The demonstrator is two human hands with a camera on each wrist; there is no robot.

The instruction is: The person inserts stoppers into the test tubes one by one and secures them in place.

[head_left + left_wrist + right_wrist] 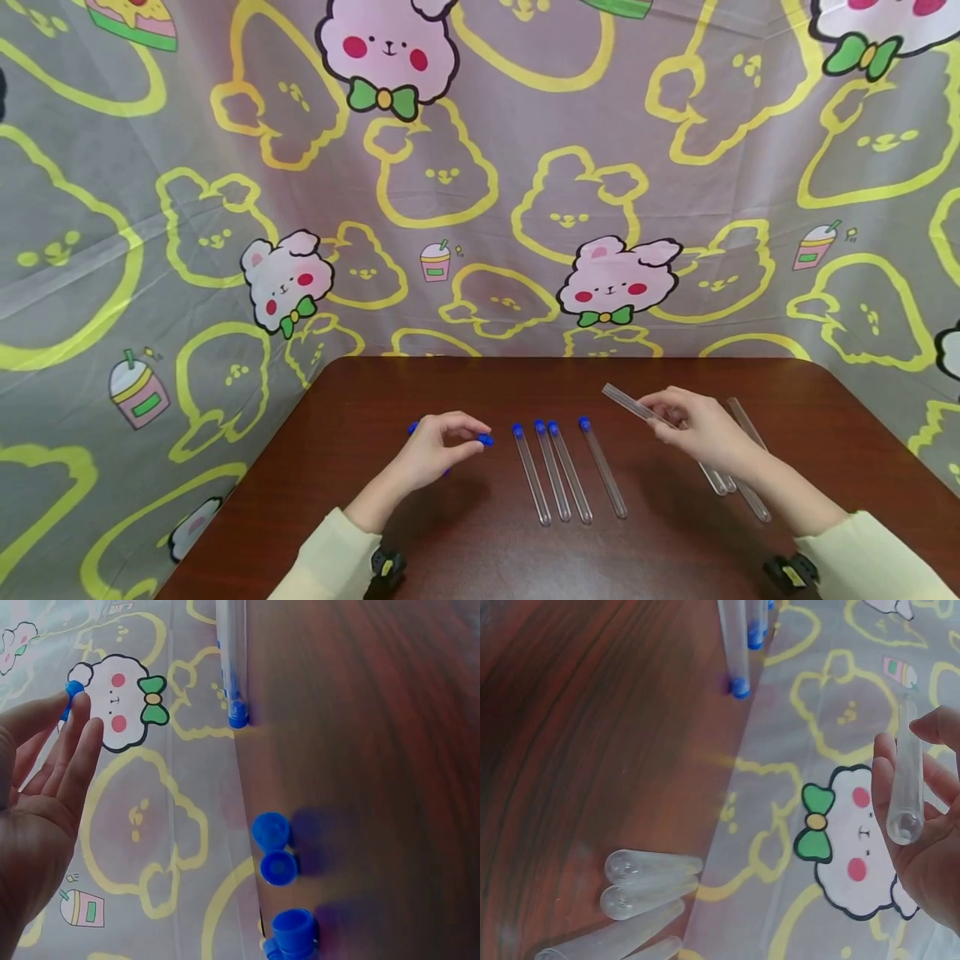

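Observation:
Between thumb and fingertips, my left hand [437, 450] pinches a small blue cap [486, 439], held above the table's left part; the left wrist view shows the same cap [73, 688] at the fingertips. My right hand [701, 425] grips a clear, uncapped test tube [628, 402], tilted with its far end up and left. In the right wrist view the tube [907, 780] lies along the fingers, rounded bottom toward the palm. Cap and tube are well apart, with several blue-capped test tubes [564, 471] lying on the table between the hands.
Loose blue caps [292, 930] lie on the table by the left hand, partly hidden behind it in the head view. Uncapped tubes [649, 870] lie beneath and beside the right hand. A patterned curtain [495, 167] hangs behind the brown table [465, 550].

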